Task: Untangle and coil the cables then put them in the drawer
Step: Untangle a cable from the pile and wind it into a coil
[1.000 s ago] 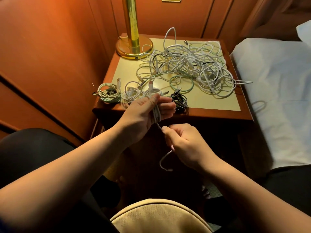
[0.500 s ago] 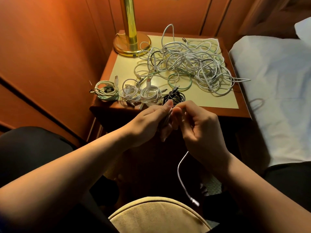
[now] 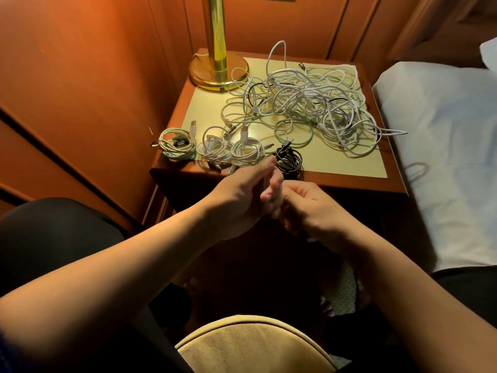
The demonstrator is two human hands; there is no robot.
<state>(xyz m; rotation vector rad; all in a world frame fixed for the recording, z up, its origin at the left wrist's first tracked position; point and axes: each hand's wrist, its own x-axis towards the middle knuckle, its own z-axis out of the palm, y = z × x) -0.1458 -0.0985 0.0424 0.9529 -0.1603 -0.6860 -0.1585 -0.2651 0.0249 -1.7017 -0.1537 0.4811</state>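
At frame centre our left hand (image 3: 242, 195) and right hand (image 3: 309, 211) meet, fingers curled together; whatever they grip is hidden, so we cannot tell. Just above, four coiled cables (image 3: 228, 149) line the counter (image 3: 349, 181) edge; the tangled cables (image 3: 309, 103) lie beyond, upper centre, beside the lamp (image 3: 217, 68).

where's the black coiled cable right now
In the head view the black coiled cable lies at the nightstand's front edge, rightmost in the row of coils, beside a white coil and just beyond the left hand's fingertips.
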